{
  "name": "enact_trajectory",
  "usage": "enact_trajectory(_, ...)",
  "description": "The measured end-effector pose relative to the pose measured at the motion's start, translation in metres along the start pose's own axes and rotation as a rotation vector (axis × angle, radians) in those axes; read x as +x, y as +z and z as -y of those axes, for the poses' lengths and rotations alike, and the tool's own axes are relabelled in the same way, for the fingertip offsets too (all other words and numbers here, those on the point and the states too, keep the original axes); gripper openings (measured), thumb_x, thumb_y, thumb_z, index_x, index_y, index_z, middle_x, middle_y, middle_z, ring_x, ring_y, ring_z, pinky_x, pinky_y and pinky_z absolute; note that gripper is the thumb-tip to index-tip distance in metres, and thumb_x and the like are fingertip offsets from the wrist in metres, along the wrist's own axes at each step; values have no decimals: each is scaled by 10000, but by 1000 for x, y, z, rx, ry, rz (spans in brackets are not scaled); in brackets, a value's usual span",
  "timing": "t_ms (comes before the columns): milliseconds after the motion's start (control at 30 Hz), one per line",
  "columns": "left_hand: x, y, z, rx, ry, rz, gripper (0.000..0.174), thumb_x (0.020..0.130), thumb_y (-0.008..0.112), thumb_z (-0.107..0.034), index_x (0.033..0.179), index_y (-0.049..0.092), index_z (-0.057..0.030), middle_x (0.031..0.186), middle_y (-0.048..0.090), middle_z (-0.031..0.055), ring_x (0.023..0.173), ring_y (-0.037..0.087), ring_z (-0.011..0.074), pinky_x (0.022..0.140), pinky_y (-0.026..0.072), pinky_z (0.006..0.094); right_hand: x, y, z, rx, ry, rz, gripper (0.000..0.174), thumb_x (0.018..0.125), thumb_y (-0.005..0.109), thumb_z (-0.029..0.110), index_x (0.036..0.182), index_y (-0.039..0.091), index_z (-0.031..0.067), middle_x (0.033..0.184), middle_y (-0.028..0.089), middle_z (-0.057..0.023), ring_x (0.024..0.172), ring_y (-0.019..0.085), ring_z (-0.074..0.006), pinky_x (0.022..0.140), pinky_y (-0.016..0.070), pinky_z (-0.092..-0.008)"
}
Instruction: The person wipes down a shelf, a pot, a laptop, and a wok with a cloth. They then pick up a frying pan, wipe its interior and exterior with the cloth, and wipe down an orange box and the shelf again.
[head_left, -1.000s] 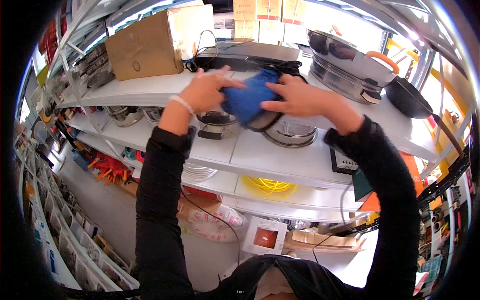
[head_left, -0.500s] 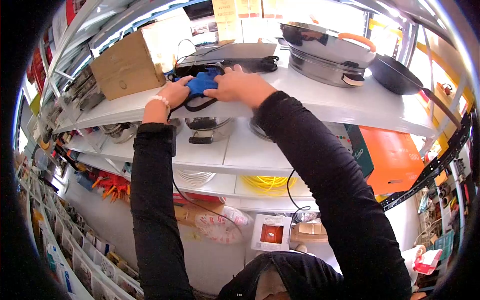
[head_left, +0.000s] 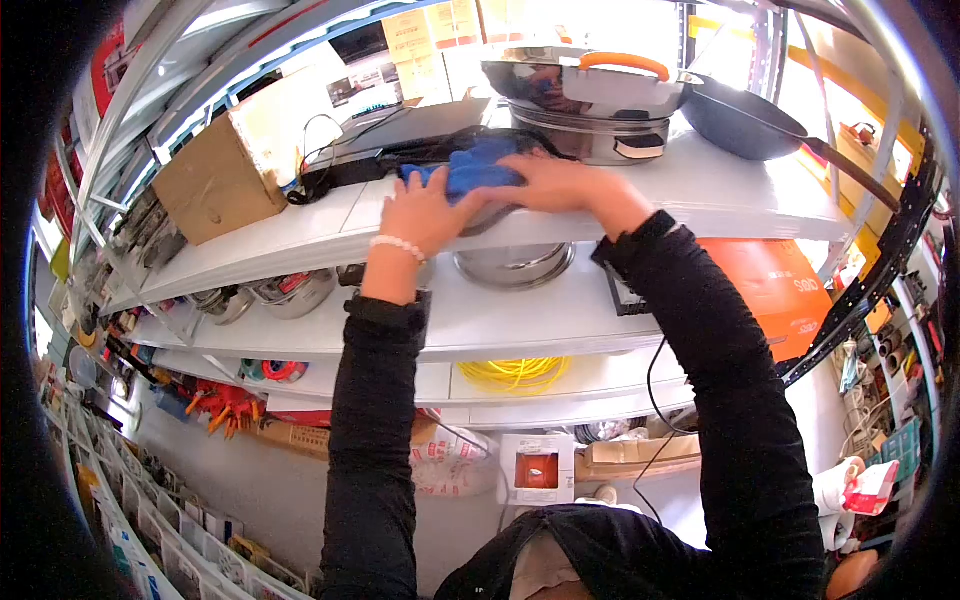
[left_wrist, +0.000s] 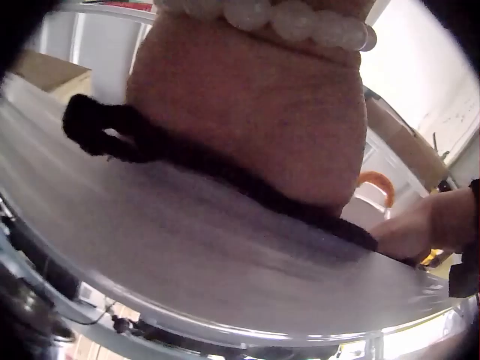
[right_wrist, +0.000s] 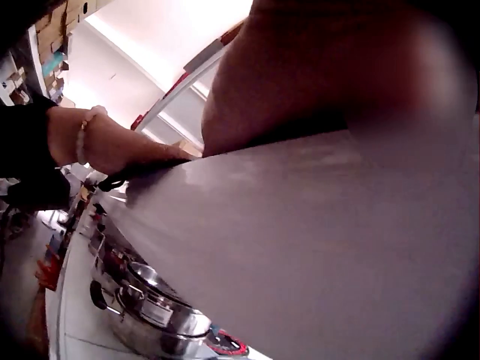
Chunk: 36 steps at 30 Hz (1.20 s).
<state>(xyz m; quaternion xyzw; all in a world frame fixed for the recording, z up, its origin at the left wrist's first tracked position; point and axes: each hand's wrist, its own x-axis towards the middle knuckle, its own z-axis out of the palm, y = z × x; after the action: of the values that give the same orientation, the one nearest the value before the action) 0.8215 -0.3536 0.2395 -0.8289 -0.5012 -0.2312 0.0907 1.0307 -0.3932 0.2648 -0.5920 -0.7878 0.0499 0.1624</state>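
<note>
Fisheye bending darkens the head view's corners. Bright glare washes out the top right above the white metal shelf (head_left: 720,190). Both wrist views are blurred.

White metal shelves (head_left: 740,195) are running across the head view, tier under tier. At ten o'clock a cardboard box (head_left: 215,180) is sitting on the top shelf. At twelve o'clock steel woks (head_left: 590,95) are standing stacked, and at one o'clock a dark pan (head_left: 745,120) is lying beside them. Strong white light is shining behind them. Near the centre a yellow cable coil (head_left: 515,372) is lying on a lower shelf, and an orange box (head_left: 785,295) is standing at three o'clock. The pale floor (head_left: 280,475) is showing at seven o'clock, beside a rack of small bins (head_left: 200,540).
</note>
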Motion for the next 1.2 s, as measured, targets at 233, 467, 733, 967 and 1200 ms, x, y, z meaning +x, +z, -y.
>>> enact_trajectory(233, 8, 10, -69, -150, 175, 34, 770, 839, 484, -647, 1316, 482, -43, 1325, 482, 281, 1240, 419, 491, 1024, 384, 484, -76, -27, -32, -36, 13, -7, 562, 948, 468, 447, 1352, 422, 59, 1273, 512, -227, 1128, 528, -400, 956, 421, -424)
enact_trajectory(467, -12, 12, -173, -198, 291, -57, 750, 805, 566, -613, 1261, 523, -20, 1240, 530, 291, 1152, 513, 416, 972, 399, 491, -168, -68, -88, 20, 115, -69, 574, 922, 498, 494, 1339, 458, 102, 1237, 545, -208, 1127, 540, -375, 947, 429, -411)
enact_trajectory(733, -14, 35, -282, -219, 378, -168, 870, 735, 655, -602, 1460, 337, -240, 1324, 438, 349, 1204, 423, 526, 1030, 336, 515, -232, -98, -197, 140, 226, -205, 525, 965, 445, 474, 1346, 468, 114, 1239, 547, -162, 1161, 511, -291, 989, 379, -349)
enact_trajectory(967, -3, 54, -328, -287, 478, -172, 770, 740, 656, -568, 1412, 397, -294, 1355, 434, 314, 1262, 388, 510, 1040, 314, 559, -243, -136, -237, 55, 489, -92, 623, 943, 432, 552, 1362, 434, 92, 1279, 539, -204, 1203, 502, -350, 1016, 373, -369)
enact_trajectory(1200, 5, 44, -311, -317, 424, -72, 673, 795, 601, -590, 1309, 501, -168, 1302, 500, 296, 1237, 464, 444, 1032, 356, 511, -189, -111, -204, -246, 510, -50, 757, 912, 431, 604, 1390, 347, 23, 1222, 541, -311, 1161, 507, -459, 989, 398, -440)
